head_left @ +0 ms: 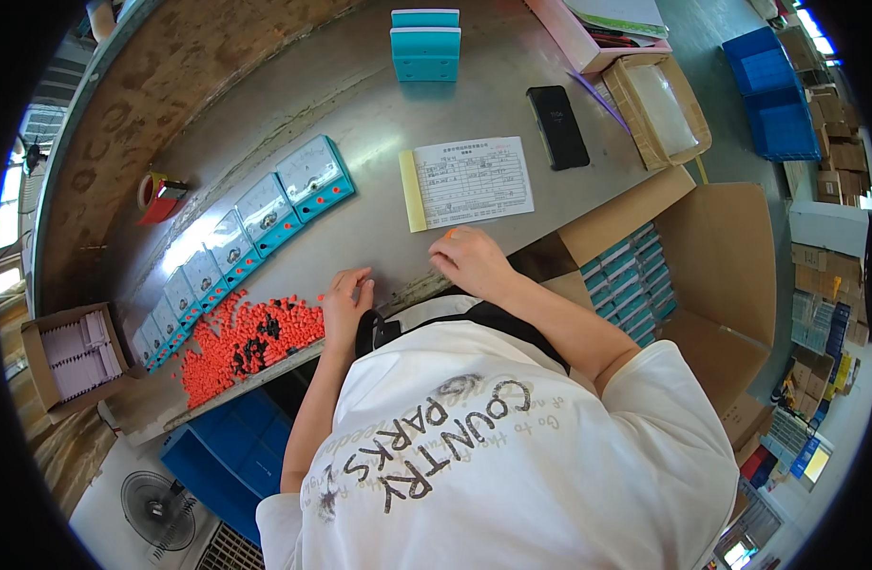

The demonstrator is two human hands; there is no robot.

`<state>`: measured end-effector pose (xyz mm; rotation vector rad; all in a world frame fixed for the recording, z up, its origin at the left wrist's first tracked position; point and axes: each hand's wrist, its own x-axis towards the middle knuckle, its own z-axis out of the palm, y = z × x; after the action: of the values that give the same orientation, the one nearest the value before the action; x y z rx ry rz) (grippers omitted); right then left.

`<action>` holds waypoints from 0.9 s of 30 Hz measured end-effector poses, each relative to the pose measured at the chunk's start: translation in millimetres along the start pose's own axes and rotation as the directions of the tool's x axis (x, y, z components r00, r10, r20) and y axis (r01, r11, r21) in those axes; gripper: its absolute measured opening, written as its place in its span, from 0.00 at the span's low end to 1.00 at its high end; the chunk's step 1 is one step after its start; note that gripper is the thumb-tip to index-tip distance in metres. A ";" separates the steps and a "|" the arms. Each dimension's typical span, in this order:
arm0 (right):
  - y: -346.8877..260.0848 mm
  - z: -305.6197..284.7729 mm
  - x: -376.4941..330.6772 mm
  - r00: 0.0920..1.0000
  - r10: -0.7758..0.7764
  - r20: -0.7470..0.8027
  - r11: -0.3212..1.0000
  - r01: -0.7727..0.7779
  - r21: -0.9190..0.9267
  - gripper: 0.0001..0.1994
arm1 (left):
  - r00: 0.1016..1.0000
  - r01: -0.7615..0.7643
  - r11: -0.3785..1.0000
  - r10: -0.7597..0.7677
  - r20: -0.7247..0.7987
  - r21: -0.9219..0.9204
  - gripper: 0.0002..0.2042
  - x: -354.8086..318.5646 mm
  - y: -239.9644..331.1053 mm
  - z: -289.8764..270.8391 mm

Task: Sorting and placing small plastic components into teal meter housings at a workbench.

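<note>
My left hand hovers over the bench's near edge beside a pile of small orange-red plastic pieces. Its fingers are loosely curled and apart, with nothing visible between them. Black pieces lie among the orange ones. My right hand is bent, fingers drawn together, just below a printed form with handwriting. A bit of orange shows at its finger edge; what the fingers hold is hidden. Left of my hands runs a slanting row of teal panel meters with clear covers and orange pieces along their fronts.
A black phone, a purple pen and a teal stand are on the metal bench. Tape lies left. A carton with teal units stands right; a small box sits at far left. Below is a blue crate.
</note>
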<state>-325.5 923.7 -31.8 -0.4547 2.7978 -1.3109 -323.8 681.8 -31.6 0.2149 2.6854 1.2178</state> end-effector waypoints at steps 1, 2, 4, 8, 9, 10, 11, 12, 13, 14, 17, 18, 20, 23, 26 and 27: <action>2.7 0.5 0.0 0.999 -0.012 -0.051 1.000 0.011 -0.026 0.05 | 1.000 0.013 1.000 -0.013 -0.004 0.002 0.09 -4.1 -2.1 -1.3; 3.9 -0.3 0.5 0.999 -0.019 -0.049 0.999 0.017 -0.027 0.05 | 1.000 0.025 1.000 -0.025 -0.007 0.003 0.09 -7.7 -3.6 -2.8; 5.2 -1.8 2.4 0.998 0.007 -0.066 0.984 -0.019 -0.175 0.05 | 0.999 0.043 0.999 -0.042 -0.010 0.005 0.09 -13.0 -4.2 -6.8; 5.6 3.4 8.7 0.998 0.036 -0.049 0.956 -0.049 -0.291 0.07 | 0.999 0.035 0.999 -0.035 -0.012 0.001 0.09 -18.5 -13.0 -8.8; 3.3 6.7 12.6 0.998 0.022 -0.062 0.941 -0.041 -0.336 0.08 | 0.999 0.032 0.999 -0.032 -0.012 -0.001 0.09 -20.0 -14.1 -10.1; 2.4 8.3 16.3 0.997 0.007 -0.073 0.923 -0.034 -0.383 0.08 | 0.999 0.033 0.999 -0.033 -0.009 -0.001 0.09 -20.1 -13.2 -11.2; 2.0 8.2 18.8 0.997 0.008 -0.074 0.921 -0.036 -0.387 0.08 | 0.999 0.033 0.999 -0.033 -0.005 -0.001 0.09 -19.8 -12.5 -12.1; 1.7 7.5 21.0 0.997 0.036 -0.063 0.921 -0.058 -0.386 0.09 | 1.000 0.028 1.000 -0.028 -0.003 -0.006 0.09 -18.8 -12.5 -12.4; 0.7 7.8 23.4 0.997 0.062 -0.049 0.921 -0.076 -0.382 0.10 | 1.000 0.012 1.000 -0.012 -0.006 0.005 0.09 -18.9 -13.4 -13.7; 1.8 4.9 24.2 0.997 0.063 -0.049 0.920 -0.077 -0.385 0.10 | 1.000 -0.005 1.000 0.005 -0.007 0.015 0.09 -18.5 -13.9 -14.9; 14.4 -16.1 19.1 0.955 0.174 -0.242 0.886 -0.259 -0.385 0.11 | 0.999 0.037 0.999 -0.037 0.022 -0.004 0.09 -13.6 -7.9 -16.7; 23.0 -24.1 14.8 0.937 0.189 -0.295 0.866 -0.300 -0.399 0.11 | 0.999 0.037 0.999 -0.037 0.021 -0.008 0.09 -10.1 -10.8 -13.3; 38.0 -41.3 4.9 0.888 0.251 -0.386 0.808 -0.412 -0.422 0.12 | 0.996 -0.061 0.998 0.062 0.060 -0.020 0.10 1.4 -16.2 -4.0; 56.2 -58.1 -7.4 0.825 0.351 -0.443 0.735 -0.536 -0.416 0.15 | 0.985 -0.090 0.994 0.098 0.143 -0.056 0.13 25.7 -3.3 9.1; 64.9 -62.9 -9.8 0.744 0.458 -0.486 0.669 -0.649 -0.363 0.16 | 0.982 0.026 0.988 0.004 0.190 -0.155 0.19 48.5 13.1 26.0; 66.6 -62.1 -8.5 0.709 0.535 -0.459 0.680 -0.684 -0.264 0.17 | 0.981 0.024 0.988 0.007 0.193 -0.155 0.19 55.6 17.9 32.1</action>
<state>-342.9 1012.8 -42.7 0.7860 3.0449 -0.6739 -369.6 728.3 -44.8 0.2827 2.4110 1.3244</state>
